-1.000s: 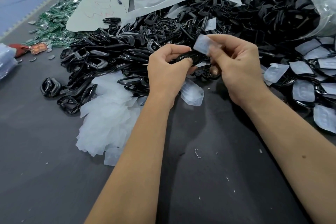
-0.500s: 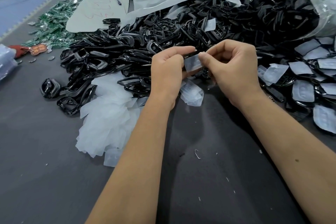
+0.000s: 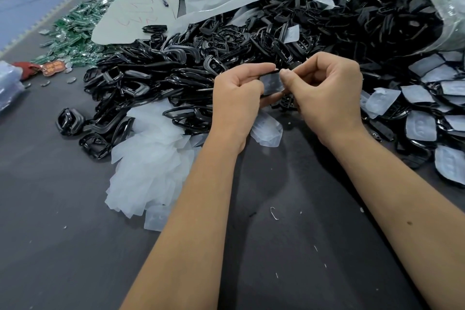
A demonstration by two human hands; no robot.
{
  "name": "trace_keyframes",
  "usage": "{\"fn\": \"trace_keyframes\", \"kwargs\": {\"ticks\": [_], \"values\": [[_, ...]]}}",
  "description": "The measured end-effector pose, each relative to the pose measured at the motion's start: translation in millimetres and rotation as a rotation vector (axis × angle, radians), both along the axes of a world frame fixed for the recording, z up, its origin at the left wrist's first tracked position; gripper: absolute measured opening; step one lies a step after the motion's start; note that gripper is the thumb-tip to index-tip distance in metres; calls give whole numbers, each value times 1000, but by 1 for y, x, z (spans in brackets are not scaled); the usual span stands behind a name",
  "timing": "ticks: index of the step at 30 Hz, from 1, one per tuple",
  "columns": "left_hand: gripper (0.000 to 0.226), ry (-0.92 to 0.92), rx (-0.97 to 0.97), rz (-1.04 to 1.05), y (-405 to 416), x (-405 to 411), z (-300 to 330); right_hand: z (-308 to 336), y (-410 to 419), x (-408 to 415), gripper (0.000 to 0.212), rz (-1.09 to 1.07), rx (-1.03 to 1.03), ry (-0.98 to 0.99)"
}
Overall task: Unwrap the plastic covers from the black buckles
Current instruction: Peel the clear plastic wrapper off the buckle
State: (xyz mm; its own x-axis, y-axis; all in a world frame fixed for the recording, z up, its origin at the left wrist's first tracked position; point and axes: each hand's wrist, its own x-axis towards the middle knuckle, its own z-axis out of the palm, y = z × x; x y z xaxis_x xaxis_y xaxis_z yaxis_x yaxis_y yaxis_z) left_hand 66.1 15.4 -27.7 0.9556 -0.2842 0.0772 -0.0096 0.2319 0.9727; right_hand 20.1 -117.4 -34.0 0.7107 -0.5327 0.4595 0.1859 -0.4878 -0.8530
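Pinching one wrapped buckle [image 3: 273, 83], left hand [image 3: 236, 98] and right hand [image 3: 327, 93] work mid-task: discarded covers [image 3: 148, 166] lie near left; wrapped buckles [image 3: 422, 108] remain right.

We note two bare forearms, no sleeves in view. Left hand [image 3: 236, 98]: no ring, no glove, no watch or band at the wrist. Right hand [image 3: 329, 98]: likewise bare, wrist unadorned. Thumbnail on the right is short and unpainted. One small dark mole on the right forearm [image 3: 409, 223], about halfway along what we see of it. Left forearm [image 3: 196, 221] shows no such mark. Both arms leave the picture at the bottom edge, so we cannot tell what is worn above.
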Motion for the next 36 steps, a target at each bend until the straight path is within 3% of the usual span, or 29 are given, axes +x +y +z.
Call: {"fn": "trace_keyframes", "kwargs": {"ticks": [6, 36], "values": [[26, -110, 81, 21, 2, 2, -6, 1, 2, -1, 23, -8, -61, -1], [18, -92, 19, 28, 0, -1, -6, -1, 1, 0, 24, -15, 3, 39]]}}
